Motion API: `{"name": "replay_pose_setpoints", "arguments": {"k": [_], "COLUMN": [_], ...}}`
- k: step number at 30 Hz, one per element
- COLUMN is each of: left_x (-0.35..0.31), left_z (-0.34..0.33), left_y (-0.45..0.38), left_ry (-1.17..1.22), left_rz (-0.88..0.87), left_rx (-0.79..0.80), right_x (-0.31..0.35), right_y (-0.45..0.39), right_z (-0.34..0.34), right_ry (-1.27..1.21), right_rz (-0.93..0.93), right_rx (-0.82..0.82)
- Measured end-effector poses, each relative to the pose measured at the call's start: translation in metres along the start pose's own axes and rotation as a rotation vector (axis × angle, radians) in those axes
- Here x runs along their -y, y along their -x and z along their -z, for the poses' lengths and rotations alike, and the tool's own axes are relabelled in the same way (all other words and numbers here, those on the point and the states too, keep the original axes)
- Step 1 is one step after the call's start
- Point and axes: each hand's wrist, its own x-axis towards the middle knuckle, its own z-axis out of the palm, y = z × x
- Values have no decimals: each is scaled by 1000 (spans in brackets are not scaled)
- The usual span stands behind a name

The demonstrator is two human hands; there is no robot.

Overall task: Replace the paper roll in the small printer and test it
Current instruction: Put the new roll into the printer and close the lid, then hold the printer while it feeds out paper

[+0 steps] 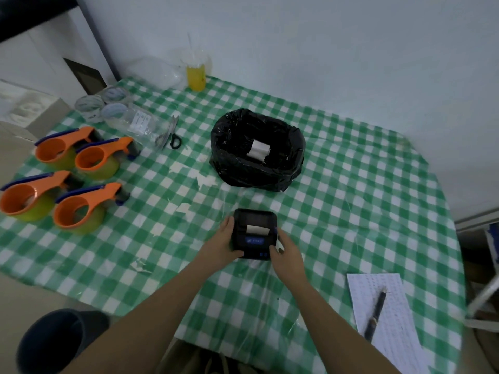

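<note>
Both hands grip the small black printer [254, 233], which sits on the green-and-white checked surface [351, 184] near its front edge. Left hand [219, 245] wraps the printer's left side, thumb on its front corner; right hand [286, 253] clasps the right side, with something small and white pressed between palm and casing. A strip of white paper [256, 229] shows at the printer's slot, above a lit blue panel. Behind the printer stands a black-lined bin [256, 149] with a paper roll [258, 150] lying inside. Four orange tape dispensers [67, 179] sit well apart at left; a pen [376, 314] lies on a printed sheet [388, 327] at right.
</note>
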Motion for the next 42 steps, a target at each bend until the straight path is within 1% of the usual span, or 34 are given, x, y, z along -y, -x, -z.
{"name": "replay_pose_setpoints", "arguments": {"k": [6,11,16,25,30,42], "left_x": [11,5,1,0,-1,0], "left_z": [-15,-19,-18,-17,-15,-18], "left_y": [6,4,3,3,2,3], "left_ry": [119,90,190,261,258,253], "left_rz": [76,70,65,84,91,102], "left_rx": [-45,-130,-166,-156,-145,-162], "right_x": [-7,-9,-10,-11,-13,-16], "right_y": [0,-2,-2,-3,-3,-2], "right_z": [-7,-8,-7,-5,-3,-2], "right_ry": [-95,-75,-104,-104,-102,-186], "right_rz": [-117,-122,-131,-121,-117,-117], "right_rx": [-50,-48,-50,-34,-34,-31]}}
